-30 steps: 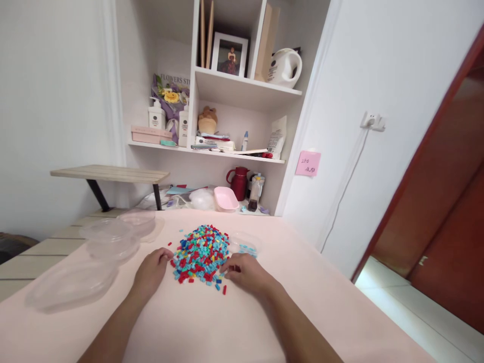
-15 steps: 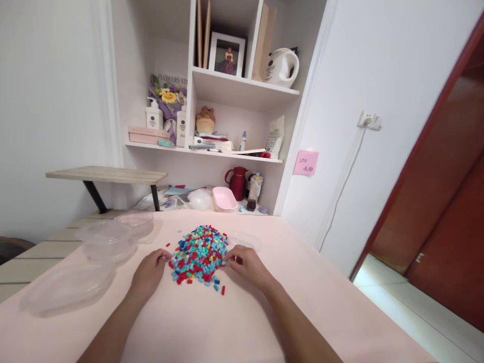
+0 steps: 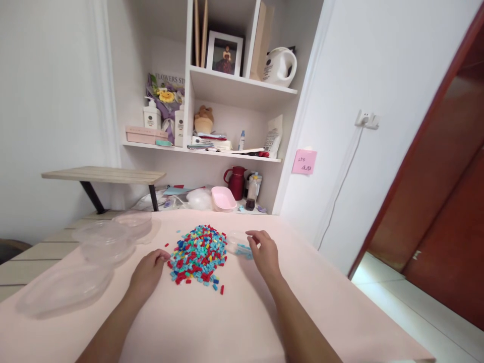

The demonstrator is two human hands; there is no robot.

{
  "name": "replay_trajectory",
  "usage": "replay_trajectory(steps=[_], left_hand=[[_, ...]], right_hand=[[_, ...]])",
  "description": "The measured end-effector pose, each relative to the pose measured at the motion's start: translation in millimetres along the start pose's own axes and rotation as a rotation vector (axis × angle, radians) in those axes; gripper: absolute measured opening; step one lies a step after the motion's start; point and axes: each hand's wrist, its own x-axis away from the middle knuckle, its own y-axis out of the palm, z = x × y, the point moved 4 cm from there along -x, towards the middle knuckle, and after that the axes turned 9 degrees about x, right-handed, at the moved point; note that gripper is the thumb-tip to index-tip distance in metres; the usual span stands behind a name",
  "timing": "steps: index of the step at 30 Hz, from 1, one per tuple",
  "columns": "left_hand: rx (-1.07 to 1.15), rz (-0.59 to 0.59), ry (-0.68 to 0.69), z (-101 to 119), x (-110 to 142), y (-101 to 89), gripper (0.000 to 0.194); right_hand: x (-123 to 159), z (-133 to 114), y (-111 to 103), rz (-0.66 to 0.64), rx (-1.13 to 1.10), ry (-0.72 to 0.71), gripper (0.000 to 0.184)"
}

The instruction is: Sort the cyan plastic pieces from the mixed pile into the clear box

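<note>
A heap of small toy building bricks (image 3: pixel 198 252) in red, blue, teal and yellow lies on the pink tabletop. At its left edge rests my left hand (image 3: pixel 150 267), fingers curled together; whatever they may hold is hidden. My right hand (image 3: pixel 264 252) is over the right side of a small clear plastic container (image 3: pixel 234 238), thumb and forefinger slightly apart, and no brick shows between them. Several light blue bricks (image 3: pixel 244 250) lie inside that container, partly behind my right fingers.
Several clear plastic containers (image 3: pixel 68 287) stand along the left of the table (image 3: pixel 196 322). At the back are a pink basin (image 3: pixel 224 198), a dark red jug (image 3: pixel 236 182) and a bottle with dark liquid (image 3: pixel 251 194). A raised wooden shelf (image 3: pixel 104 175) stands at the back left.
My right hand has moved from the heap's right edge, right and away from me, to the clear container; its fingers have parted. My left hand has stayed by the heap.
</note>
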Motion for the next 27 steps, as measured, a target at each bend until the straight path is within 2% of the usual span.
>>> replay_trajectory(steps=[4, 8, 18, 27], left_hand=[[0.002, -0.003, -0.002, -1.6, -0.8, 0.8, 0.03], [-0.001, -0.003, 0.002, -2.2, -0.8, 0.7, 0.03], [-0.007, 0.009, 0.009, -1.1, -1.1, -0.7, 0.027], [-0.006, 0.013, 0.014, -0.8, -1.5, -1.3, 0.026]], right_hand=[[2.2, -4.9, 4.6, -0.057, 0.213, -0.052, 0.019], [5.1, -6.2, 10.3, -0.145, 0.353, -0.102, 0.02], [6.0, -8.8, 11.7, -0.246, 0.347, -0.13, 0.007], [7.7, -9.9, 13.2, -0.286, 0.344, -0.159, 0.013]])
